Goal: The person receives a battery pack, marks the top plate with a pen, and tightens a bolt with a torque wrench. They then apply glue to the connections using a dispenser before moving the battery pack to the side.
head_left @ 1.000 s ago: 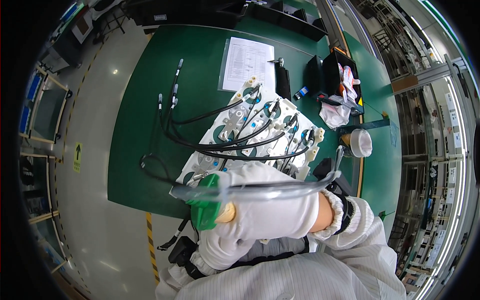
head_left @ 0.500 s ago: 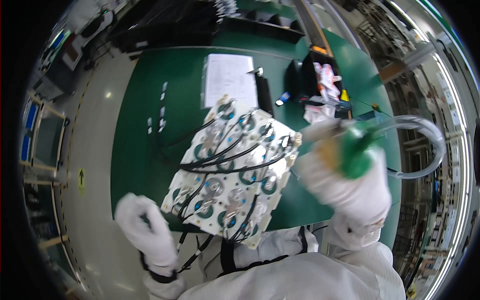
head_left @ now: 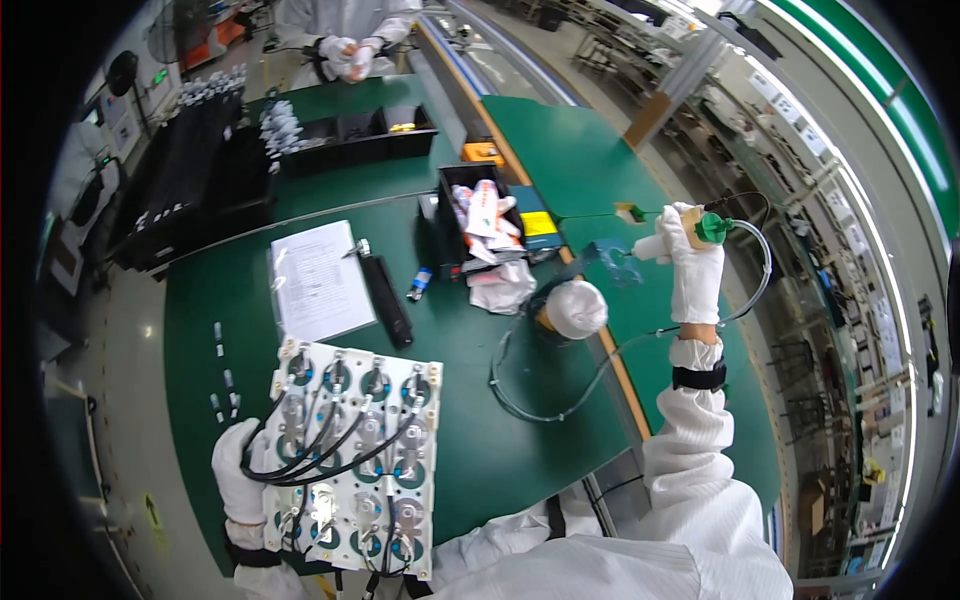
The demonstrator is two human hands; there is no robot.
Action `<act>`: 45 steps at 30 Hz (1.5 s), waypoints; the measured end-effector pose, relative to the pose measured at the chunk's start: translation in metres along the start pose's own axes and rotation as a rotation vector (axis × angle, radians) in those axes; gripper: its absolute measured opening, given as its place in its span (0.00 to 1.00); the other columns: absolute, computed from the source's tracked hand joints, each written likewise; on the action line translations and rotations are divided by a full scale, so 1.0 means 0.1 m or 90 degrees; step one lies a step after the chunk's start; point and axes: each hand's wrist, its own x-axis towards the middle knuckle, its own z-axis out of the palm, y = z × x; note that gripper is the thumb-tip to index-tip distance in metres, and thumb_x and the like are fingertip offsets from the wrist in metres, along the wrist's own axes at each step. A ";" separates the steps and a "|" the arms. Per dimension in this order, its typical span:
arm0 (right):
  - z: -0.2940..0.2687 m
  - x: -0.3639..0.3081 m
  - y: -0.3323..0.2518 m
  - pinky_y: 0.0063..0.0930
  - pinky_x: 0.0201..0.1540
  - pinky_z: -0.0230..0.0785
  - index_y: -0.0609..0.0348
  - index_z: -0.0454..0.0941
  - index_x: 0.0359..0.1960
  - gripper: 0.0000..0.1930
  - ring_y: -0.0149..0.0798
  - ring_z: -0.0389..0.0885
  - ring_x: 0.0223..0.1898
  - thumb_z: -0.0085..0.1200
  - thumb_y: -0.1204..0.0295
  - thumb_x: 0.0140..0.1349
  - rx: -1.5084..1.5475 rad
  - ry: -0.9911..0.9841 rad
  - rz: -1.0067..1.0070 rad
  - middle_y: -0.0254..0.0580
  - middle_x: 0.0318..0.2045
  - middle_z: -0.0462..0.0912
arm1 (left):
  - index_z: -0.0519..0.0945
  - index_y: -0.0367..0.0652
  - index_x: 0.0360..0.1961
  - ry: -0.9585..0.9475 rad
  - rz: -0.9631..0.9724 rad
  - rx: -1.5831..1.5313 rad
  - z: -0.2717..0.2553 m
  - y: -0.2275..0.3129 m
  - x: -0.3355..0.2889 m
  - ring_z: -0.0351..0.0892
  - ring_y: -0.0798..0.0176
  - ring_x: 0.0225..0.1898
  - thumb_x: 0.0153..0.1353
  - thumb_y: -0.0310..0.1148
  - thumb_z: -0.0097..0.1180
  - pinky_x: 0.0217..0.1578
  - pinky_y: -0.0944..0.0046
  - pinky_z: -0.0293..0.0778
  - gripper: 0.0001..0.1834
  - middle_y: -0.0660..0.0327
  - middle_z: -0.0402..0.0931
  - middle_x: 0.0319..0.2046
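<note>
Okay, spotting print in several places. On a white sheet (head_left: 322, 280) in a clear sleeve: a ruled table, too fine to read. On tubes (head_left: 485, 215) in a black bin (head_left: 445, 215): orange markings on white. On a dark box (head_left: 545, 242) beside the bin: a yellow label (head_left: 538, 222). On the floor at lower left: a yellow sign (head_left: 152, 512) with an arrow, lettering too small.

White plate (head_left: 347, 500) at the near left of the green bench (head_left: 500, 450), with rows of round fittings and black cables (head_left: 285, 477) across it. Sitting at the front edge, lower right corner apparently past it. Just beyond, sheet and black-handled tool (head_left: 385, 300), with little room between. Wide green stretch to the plate's right for moving, as far as the wood-coloured strip (head_left: 622, 375) bordering the second bench (head_left: 545, 150). Watch the clear hose (head_left: 545, 418) looping through it, near the white-topped cup (head_left: 577, 309).

Right hand (head_left: 692, 265) out over the second bench, well apart from the plate, with gloved fingers closed round a green-capped tool (head_left: 712, 228) on that hose. Left hand (head_left: 238, 475) against the plate's left edge, beside the cable loops; can't tell whether clenched on it or just resting.
</note>
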 end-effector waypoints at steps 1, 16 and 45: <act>0.02 0.04 0.13 0.20 0.28 0.69 0.60 0.77 0.41 0.14 0.26 0.79 0.30 0.63 0.66 0.58 -0.039 -0.007 -0.022 0.33 0.32 0.81 | 0.79 0.38 0.40 -0.001 0.100 0.086 -0.06 0.00 0.05 0.77 0.50 0.37 0.56 0.35 0.59 0.41 0.56 0.72 0.13 0.53 0.79 0.34; 0.62 -1.40 0.48 0.33 0.56 0.63 0.64 0.66 0.56 0.22 0.39 0.72 0.51 0.53 0.69 0.62 0.017 -0.140 -0.071 0.44 0.52 0.71 | 0.75 0.38 0.50 -0.147 -0.332 0.322 -0.86 1.82 -1.06 0.78 0.45 0.41 0.59 0.27 0.52 0.42 0.55 0.73 0.16 0.47 0.78 0.38; 1.19 -2.17 -0.36 0.38 0.41 0.71 0.61 0.71 0.46 0.25 0.50 0.78 0.37 0.56 0.52 0.59 -0.021 -0.590 -0.053 0.52 0.37 0.76 | 0.67 0.37 0.58 -0.006 -0.264 -0.212 -0.47 0.90 -0.89 0.70 0.49 0.53 0.62 0.59 0.46 0.56 0.51 0.63 0.36 0.51 0.72 0.49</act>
